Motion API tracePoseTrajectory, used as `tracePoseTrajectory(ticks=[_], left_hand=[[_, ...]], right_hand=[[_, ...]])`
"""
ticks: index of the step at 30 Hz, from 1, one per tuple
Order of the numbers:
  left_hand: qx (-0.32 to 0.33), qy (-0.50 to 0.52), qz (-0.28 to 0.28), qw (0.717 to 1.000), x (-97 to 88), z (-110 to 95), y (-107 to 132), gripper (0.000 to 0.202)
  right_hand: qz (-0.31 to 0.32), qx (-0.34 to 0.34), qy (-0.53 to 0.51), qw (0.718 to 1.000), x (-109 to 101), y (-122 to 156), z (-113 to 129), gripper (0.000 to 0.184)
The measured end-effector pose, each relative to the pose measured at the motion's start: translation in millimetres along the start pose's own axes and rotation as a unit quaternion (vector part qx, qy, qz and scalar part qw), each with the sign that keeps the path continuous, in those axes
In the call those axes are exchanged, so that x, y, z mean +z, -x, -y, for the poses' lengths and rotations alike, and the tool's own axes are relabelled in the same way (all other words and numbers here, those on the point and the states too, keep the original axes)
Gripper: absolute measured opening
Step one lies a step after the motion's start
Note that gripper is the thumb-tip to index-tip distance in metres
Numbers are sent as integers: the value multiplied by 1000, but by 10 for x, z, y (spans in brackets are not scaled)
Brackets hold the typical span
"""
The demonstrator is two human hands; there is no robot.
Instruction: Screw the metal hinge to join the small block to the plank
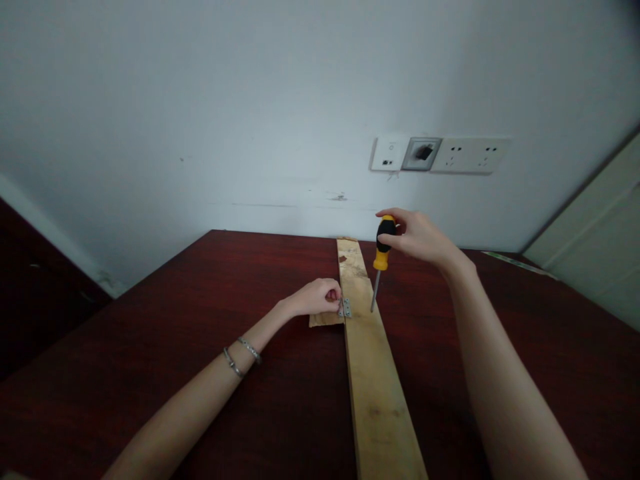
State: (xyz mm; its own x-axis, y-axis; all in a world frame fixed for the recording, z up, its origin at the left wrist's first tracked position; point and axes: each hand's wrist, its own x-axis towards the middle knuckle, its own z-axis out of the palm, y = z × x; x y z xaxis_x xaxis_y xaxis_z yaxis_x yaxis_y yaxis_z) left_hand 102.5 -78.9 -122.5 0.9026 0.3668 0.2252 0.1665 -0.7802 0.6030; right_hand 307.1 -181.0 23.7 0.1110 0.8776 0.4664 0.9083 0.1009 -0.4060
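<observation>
A long pale wooden plank (pixel 373 373) lies on the dark red table (pixel 175 333), running away from me toward the wall. My right hand (pixel 417 235) is closed round the yellow and black handle of a screwdriver (pixel 381 257), whose tip points down at the plank's right edge. My left hand (pixel 317 297) is closed in a pinch at the plank's left edge, fingers on a small metal hinge (pixel 345 308). A small wooden piece (pixel 325 320) lies under that hand, against the plank.
A white wall stands just behind the table with a row of sockets and a switch (pixel 440 155). Two bracelets (pixel 243 355) circle my left wrist. A pale panel (pixel 595 247) stands at the right.
</observation>
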Motion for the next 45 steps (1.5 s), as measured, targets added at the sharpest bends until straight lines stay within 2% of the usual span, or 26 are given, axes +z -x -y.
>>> tracePoseTrajectory(ticks=[20,24,28,34,45], left_hand=[[-18,9,-1,1000,32,45,-15,11],[-17,40,0,999,20,27,-18,8],[-28,80,-2,996,0,5,-24,7],[-29,91,-3,995,-22,-23,-29,8],[-23,107,-5,994,-5,-8,-31,7]], right_hand=[[3,-1,-12,1000,-57,43,90,49],[-9,11,-49,999,-9,40,76,49],[4,43,-122,992,70,27,47,52],[16,37,-185,982,173,0,1,51],[34,41,-204,978,239,-33,-72,53]])
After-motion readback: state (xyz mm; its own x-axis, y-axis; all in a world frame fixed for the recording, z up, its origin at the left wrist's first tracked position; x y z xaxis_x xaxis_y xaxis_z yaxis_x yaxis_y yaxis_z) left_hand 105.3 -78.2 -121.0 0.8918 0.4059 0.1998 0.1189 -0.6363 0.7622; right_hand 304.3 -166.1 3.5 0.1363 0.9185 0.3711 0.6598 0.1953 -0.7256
